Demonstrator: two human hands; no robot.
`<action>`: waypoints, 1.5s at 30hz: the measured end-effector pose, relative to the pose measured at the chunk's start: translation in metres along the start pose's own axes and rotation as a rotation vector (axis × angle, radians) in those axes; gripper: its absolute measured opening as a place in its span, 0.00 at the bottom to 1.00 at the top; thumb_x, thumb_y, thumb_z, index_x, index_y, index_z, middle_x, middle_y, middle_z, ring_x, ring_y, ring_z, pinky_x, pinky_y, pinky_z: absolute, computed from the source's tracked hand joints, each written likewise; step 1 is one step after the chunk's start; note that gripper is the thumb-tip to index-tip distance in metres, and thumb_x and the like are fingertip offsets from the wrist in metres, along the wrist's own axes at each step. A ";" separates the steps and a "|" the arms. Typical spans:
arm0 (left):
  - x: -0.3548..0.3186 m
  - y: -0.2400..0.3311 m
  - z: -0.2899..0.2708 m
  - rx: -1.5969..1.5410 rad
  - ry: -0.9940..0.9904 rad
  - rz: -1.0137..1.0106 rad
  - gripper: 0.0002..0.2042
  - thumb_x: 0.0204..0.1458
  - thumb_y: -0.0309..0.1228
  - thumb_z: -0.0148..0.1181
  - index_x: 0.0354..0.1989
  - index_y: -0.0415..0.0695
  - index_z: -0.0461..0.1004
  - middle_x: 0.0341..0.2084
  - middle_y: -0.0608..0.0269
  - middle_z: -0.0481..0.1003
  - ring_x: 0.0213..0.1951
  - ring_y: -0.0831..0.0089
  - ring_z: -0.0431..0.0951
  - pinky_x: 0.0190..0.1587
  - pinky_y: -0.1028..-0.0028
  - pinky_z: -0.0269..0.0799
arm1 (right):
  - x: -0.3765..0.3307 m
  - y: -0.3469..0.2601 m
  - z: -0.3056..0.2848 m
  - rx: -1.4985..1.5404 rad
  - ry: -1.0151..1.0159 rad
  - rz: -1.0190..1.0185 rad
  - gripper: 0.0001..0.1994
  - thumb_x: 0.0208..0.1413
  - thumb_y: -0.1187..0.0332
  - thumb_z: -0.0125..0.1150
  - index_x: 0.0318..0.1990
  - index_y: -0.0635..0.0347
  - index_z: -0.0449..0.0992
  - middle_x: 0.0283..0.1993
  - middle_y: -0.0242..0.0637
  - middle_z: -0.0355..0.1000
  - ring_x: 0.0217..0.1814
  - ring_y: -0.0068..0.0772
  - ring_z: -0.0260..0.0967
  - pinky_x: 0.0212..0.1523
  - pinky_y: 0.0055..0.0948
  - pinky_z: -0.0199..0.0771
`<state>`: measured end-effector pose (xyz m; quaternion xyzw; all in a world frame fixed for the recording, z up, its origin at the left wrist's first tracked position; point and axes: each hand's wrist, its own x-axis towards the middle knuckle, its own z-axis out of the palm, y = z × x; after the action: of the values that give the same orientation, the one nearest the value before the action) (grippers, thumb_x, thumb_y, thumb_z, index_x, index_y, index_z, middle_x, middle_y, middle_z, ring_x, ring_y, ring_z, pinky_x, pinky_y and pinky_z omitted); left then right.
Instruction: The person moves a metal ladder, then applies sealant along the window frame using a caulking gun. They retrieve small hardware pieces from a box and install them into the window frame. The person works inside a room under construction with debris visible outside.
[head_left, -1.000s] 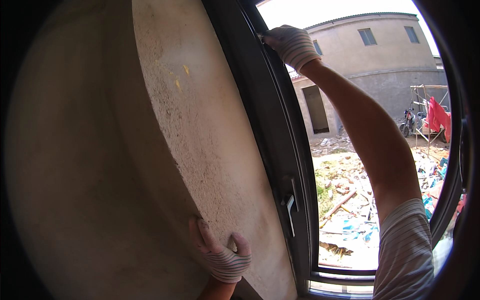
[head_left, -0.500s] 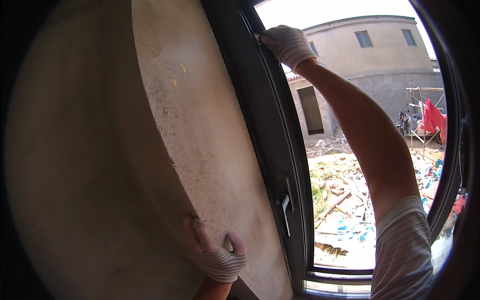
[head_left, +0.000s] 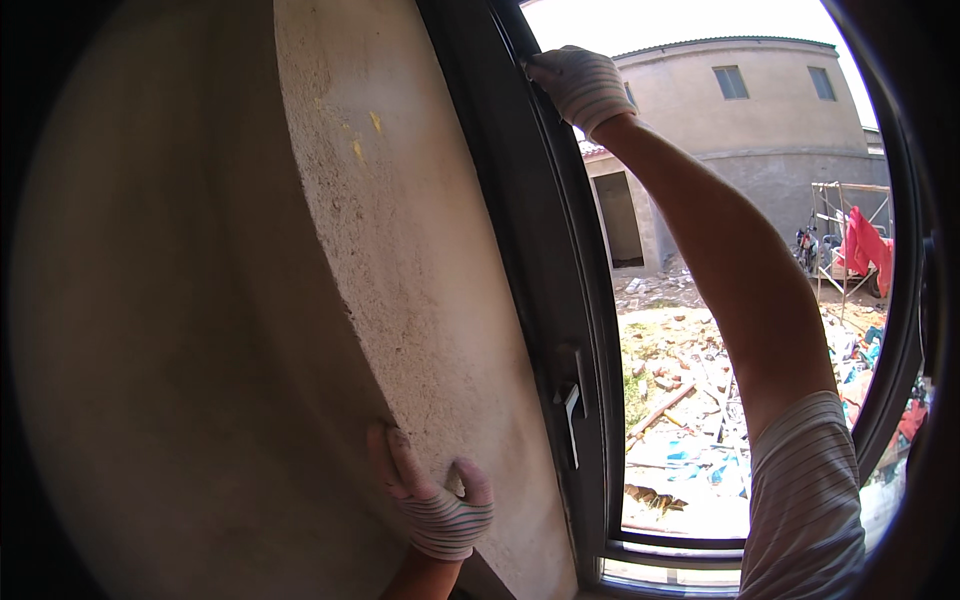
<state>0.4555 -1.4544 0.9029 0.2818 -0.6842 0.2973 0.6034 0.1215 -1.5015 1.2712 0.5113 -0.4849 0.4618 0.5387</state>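
My right hand (head_left: 580, 88), in a white striped glove, is raised to the upper part of the dark window frame (head_left: 545, 230). Its fingers are closed against the frame's inner edge, by the glass; whatever they pinch is hidden. Low in the view, my left hand (head_left: 440, 505) wears a similar glove and rests at the rough plaster edge of the wall (head_left: 400, 340). The fingers lie on the shaded side of that corner, while the thumb stands apart on the lit side. A silver window handle (head_left: 571, 425) sits on the frame, well below my right hand.
Shadowed wall (head_left: 170, 330) fills the left side. Yellow marks (head_left: 375, 122) show on the lit plaster. Beyond the window are a plain building (head_left: 700, 120), rubble with scattered debris (head_left: 680, 410), and a metal rack (head_left: 835, 240) with red cloth (head_left: 868, 243).
The view has tilted slightly, so the upper frame and the wall edge appear farther right. A small pale glint at my right fingertips no longer shows. Both hands stay nearly in place.
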 end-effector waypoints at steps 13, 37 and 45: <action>0.005 0.005 -0.003 0.028 0.014 0.008 0.38 0.58 0.34 0.56 0.73 0.29 0.45 0.68 0.23 0.51 0.65 0.34 0.61 0.66 0.45 0.62 | -0.009 0.019 0.011 0.118 0.136 -0.173 0.09 0.63 0.70 0.64 0.49 0.51 0.84 0.40 0.36 0.78 0.44 0.37 0.77 0.50 0.35 0.79; -0.001 0.001 -0.001 0.035 0.009 -0.004 0.42 0.55 0.34 0.56 0.74 0.30 0.43 0.69 0.27 0.50 0.67 0.36 0.58 0.68 0.44 0.56 | 0.021 0.019 -0.002 0.270 -0.121 -0.025 0.17 0.59 0.63 0.66 0.56 0.54 0.80 0.43 0.38 0.84 0.42 0.33 0.83 0.51 0.31 0.83; 0.001 0.003 0.001 0.025 -0.009 -0.008 0.42 0.55 0.34 0.56 0.74 0.29 0.44 0.69 0.27 0.50 0.67 0.35 0.58 0.68 0.44 0.57 | 0.018 0.019 -0.010 0.112 -0.178 -0.143 0.25 0.58 0.71 0.64 0.64 0.55 0.73 0.43 0.40 0.83 0.44 0.35 0.82 0.51 0.32 0.83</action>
<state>0.4525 -1.4528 0.9039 0.2935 -0.6820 0.3022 0.5978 0.1053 -1.4907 1.2913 0.6128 -0.4665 0.4016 0.4955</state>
